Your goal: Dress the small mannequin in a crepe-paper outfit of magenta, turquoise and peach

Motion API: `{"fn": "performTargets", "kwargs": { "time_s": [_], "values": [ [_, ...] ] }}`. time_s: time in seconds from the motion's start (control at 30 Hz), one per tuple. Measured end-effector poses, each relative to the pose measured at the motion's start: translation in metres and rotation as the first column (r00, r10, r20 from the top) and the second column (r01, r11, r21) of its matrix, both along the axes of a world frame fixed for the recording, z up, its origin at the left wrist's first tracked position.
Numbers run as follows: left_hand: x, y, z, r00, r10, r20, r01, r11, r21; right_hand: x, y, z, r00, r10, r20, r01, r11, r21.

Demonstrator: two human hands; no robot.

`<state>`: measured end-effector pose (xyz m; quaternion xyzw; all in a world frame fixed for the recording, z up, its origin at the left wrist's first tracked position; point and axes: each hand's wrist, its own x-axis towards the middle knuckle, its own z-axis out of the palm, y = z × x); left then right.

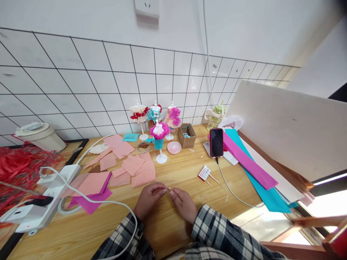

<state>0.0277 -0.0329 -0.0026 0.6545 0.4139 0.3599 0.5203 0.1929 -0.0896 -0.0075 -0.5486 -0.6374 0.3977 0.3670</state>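
Observation:
Low over the wooden table, my left hand [150, 198] and my right hand [184, 203] meet fingertip to fingertip. Both are closed in a pinch around something small and dark that I cannot make out. Just beyond them stands a miniature dress form [159, 135] with a magenta ruffle and blue paper on a white stand. To the left lie peach paper pieces [145, 169] and magenta paper [90, 203]. A small printed packet [204, 173] with white string is right of my right hand.
Several decorated dress forms [139, 115], a pink dish [174, 147] and a cardboard box [187, 135] stand at the back. A propped phone [216, 142] trails a cable. Coloured paper strips [249, 162] lie right. A power strip [51, 196] sits left; its white cable [119, 203] crosses my left sleeve.

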Motion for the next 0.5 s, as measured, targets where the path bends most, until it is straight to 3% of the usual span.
{"fn": "performTargets", "kwargs": {
  "time_s": [0.13, 0.23, 0.4, 0.5],
  "values": [
    [-0.002, 0.002, -0.001, 0.997, 0.068, -0.043, -0.067, 0.998, 0.015, 0.007, -0.001, -0.001, 0.996, -0.034, 0.080, 0.031, 0.999, 0.039],
    [-0.003, 0.003, -0.001, 0.994, 0.085, -0.066, -0.082, 0.996, 0.047, 0.017, 0.001, 0.004, 0.969, -0.077, 0.237, 0.053, 0.993, 0.107],
    [-0.001, 0.001, 0.000, 0.994, 0.112, -0.010, -0.112, 0.994, 0.009, 0.050, 0.006, 0.022, 0.883, -0.067, 0.465, -0.043, 0.974, 0.223],
    [-0.001, -0.001, -0.001, 0.994, 0.107, -0.002, -0.107, 0.994, -0.025, 0.084, 0.006, 0.035, 0.759, -0.235, 0.607, 0.089, 0.961, 0.261]
  ]
}}
